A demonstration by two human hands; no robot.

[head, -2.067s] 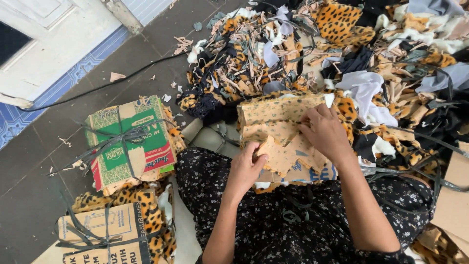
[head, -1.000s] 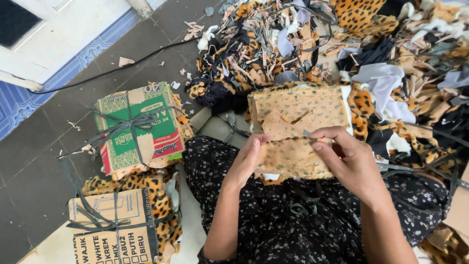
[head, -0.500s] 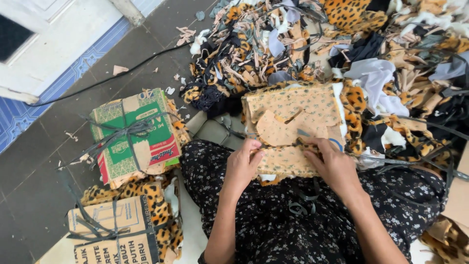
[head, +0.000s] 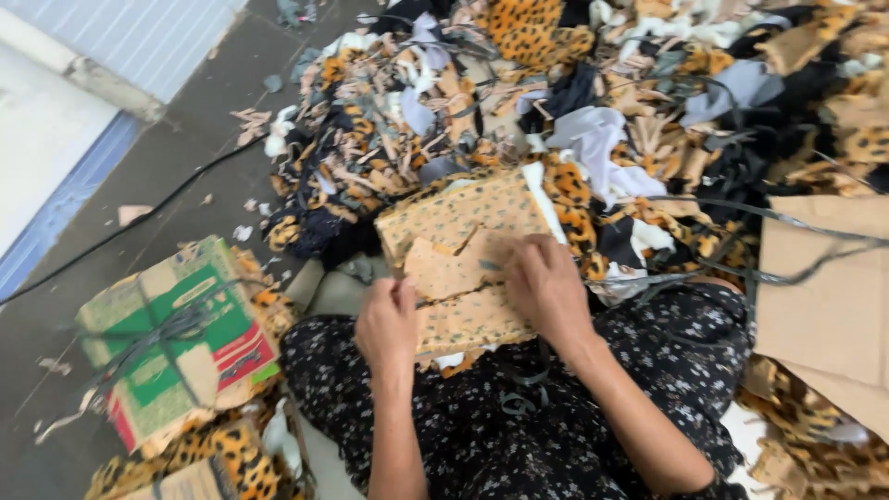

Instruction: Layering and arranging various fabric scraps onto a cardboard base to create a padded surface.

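- Spotted tan fabric stack (head: 463, 268) lies across the person's lap, its far edge against the scrap pile, with a loose top piece (head: 444, 270) lifted slightly at the near-left part.
- Scrap pile (head: 648, 120) of leopard-print, black, white and tan cloth offcuts fills the upper right of the view, well beyond the hands.
- Black floral garment (head: 556, 435) covers the lap beneath the stack.
- Plain brown cardboard sheet (head: 829, 306) rests at the right, beside the person's knee.
- Green and red cardboard box (head: 171, 343), tied with dark strapping, sits on the grey floor (head: 167, 176) to the left, with leopard-print cloth (head: 222, 454) under it.
- Right hand (head: 546, 287) presses down on the stack's right side, fingers curled over the top piece; whether it grips a tool I cannot tell.
- Left hand (head: 389, 324) pinches the left edge of the top piece between thumb and fingers.
- Dark cable (head: 139, 218) runs across the floor at the upper left.
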